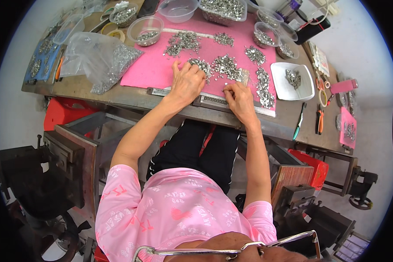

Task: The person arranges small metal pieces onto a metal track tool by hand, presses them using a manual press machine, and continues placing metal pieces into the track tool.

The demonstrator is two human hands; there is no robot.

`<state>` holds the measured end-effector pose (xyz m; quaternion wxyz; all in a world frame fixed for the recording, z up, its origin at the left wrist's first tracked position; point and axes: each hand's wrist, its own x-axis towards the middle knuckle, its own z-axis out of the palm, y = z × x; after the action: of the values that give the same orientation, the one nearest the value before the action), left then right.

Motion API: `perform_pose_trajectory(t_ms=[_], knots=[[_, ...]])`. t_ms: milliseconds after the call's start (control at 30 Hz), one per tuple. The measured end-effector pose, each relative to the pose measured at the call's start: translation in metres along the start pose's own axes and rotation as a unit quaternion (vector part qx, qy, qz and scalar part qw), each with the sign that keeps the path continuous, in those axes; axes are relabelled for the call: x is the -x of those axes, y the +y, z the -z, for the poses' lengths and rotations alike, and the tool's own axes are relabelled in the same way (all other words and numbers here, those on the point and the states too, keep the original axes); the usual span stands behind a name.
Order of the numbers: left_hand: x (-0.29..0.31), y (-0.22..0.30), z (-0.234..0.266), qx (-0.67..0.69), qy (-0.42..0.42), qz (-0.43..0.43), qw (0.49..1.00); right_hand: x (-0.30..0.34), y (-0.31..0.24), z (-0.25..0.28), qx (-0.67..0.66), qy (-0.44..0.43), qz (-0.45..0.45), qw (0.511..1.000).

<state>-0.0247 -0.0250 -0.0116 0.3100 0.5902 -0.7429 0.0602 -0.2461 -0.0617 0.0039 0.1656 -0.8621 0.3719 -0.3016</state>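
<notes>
Loose piles of small silvery metal pieces (226, 65) lie on a pink mat (155, 72) across the bench. My left hand (187, 82) is over the near-left piles, fingers curled down with one sticking out to the side; its fingertips are hidden. Over a narrow metal bar with a row of small holes (216, 100), along the mat's front edge, hovers my right hand (241, 101). Its thumb and fingertips are pinched together, and whatever is between them is too small to make out. Another metal strip (159, 91) lies under my left wrist.
A plastic bag of metal pieces (98, 59) lies left of the mat. Round tubs (146, 30) and a large container (222, 11) stand behind. To the right are a white tray (292, 81), a toothbrush (300, 120) and orange-handled pliers (320, 120). Vises (61, 161) flank the bench.
</notes>
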Motion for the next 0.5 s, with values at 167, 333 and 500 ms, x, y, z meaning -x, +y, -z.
perform_pose_trajectory(t_ms=[167, 333, 500], knots=[[-0.001, 0.004, 0.006, 0.044, -0.006, 0.001, 0.999, 0.001, -0.001, 0.001, 0.030, 0.005, 0.018, 0.999], [0.009, 0.031, 0.015, 0.150, -0.004, -0.031, 0.988, 0.019, -0.012, 0.014, -0.059, 0.006, -0.006, 0.998], [0.018, 0.047, 0.004, 0.188, -0.005, -0.057, 0.981, 0.029, -0.019, 0.013, -0.009, 0.020, 0.060, 0.998]])
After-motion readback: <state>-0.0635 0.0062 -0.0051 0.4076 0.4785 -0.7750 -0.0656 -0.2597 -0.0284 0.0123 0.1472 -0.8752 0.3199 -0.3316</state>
